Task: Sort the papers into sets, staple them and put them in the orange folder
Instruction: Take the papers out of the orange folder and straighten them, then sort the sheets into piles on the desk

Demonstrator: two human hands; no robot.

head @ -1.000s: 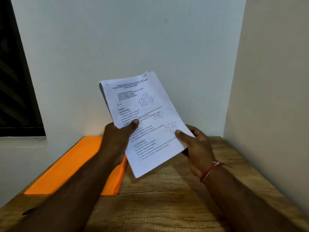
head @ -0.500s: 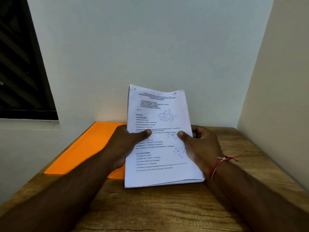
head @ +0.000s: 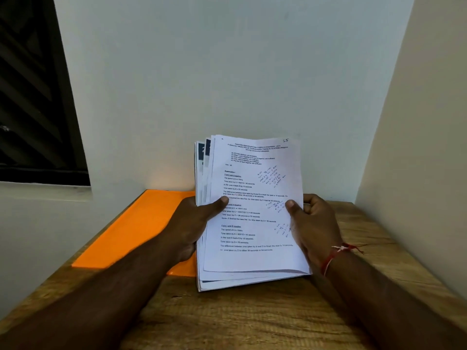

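A stack of printed white papers [head: 252,223] with pen notes stands tilted above the wooden table, its lower edge near the tabletop. The sheets are fanned apart at the left, showing dark print on the ones behind. My left hand [head: 194,223] grips the stack's left edge, thumb across the top page. My right hand [head: 310,223] grips the right edge, thumb on the front; a red thread circles that wrist. The orange folder [head: 141,228] lies closed and flat on the table's left side, partly hidden by my left hand and the papers. No stapler is in view.
The wooden table [head: 240,319] fits into a corner, with a white wall [head: 214,84] behind and another wall close on the right. A dark window [head: 32,97] sits at the upper left above a ledge.
The stack swung from a leftward tilt to upright and came down toward the table. Its sheets have fanned apart at the left edge. Both hands kept hold of it.
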